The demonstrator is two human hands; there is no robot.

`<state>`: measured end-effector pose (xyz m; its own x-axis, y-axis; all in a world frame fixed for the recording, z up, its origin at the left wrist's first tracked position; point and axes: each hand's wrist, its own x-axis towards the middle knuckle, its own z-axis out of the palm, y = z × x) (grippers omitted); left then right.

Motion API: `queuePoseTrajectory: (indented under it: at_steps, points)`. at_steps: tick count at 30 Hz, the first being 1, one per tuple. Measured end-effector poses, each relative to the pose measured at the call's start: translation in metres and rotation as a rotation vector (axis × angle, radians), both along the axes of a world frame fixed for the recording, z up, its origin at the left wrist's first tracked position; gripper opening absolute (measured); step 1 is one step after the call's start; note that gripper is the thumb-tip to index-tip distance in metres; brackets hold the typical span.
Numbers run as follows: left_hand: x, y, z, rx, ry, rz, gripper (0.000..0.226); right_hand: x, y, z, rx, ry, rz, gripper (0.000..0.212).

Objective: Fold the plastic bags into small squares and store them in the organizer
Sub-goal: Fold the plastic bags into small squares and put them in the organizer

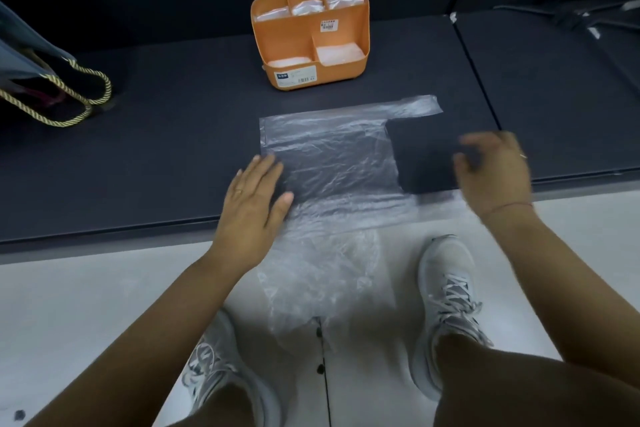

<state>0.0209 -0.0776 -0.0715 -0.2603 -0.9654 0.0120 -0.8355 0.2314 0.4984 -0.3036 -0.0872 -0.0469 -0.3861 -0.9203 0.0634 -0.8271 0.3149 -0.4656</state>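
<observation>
Palm down, the left hand [253, 192] presses straight fingers on the clear plastic bag [329, 156], which is spread over the dark table's [156, 149] front edge, near the orange organizer [287, 45]. The blurred right hand [495, 173] hovers at the bag's handle end; I cannot tell its grip.

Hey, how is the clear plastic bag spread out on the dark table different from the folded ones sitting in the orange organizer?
The clear plastic bag lies flat and unfolded on the dark table; the folded bags sit as small packets in the orange plastic organizer. The spread bag is see-through; the folded bags look whitish. The left hand presses flat on the spread bag; nothing touches the folded bags. Both are thin, crinkled plastic.
</observation>
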Motion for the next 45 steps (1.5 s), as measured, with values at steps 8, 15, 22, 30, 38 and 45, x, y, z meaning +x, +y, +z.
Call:
queuePoseTrajectory:
  at_steps: [8,15,22,30,38,45]
  points:
    - [-0.026,-0.084,-0.028,0.097,-0.309,-0.018,0.058,0.157,-0.086,-0.032,0.265,0.134,0.675,0.064]
    - [-0.010,-0.083,-0.040,0.100,-0.445,-0.002,0.065,0.060,-0.099,-0.060,0.349,0.349,0.417,0.080]
    - [0.010,-0.069,-0.033,0.101,-0.326,-0.028,0.068,-0.028,-0.082,-0.057,0.206,0.196,0.206,0.088]
    - [0.043,0.023,-0.052,-0.202,-0.439,-0.433,0.100,0.061,0.040,-0.063,-0.045,0.131,0.797,0.088]
    - [0.034,0.008,-0.049,-0.413,-0.140,-0.423,0.035,0.062,0.028,-0.081,-0.270,0.219,0.800,0.052]
    - [0.042,0.011,-0.009,-0.026,0.290,-0.057,0.018,0.021,0.030,-0.042,-0.194,0.091,0.717,0.030]
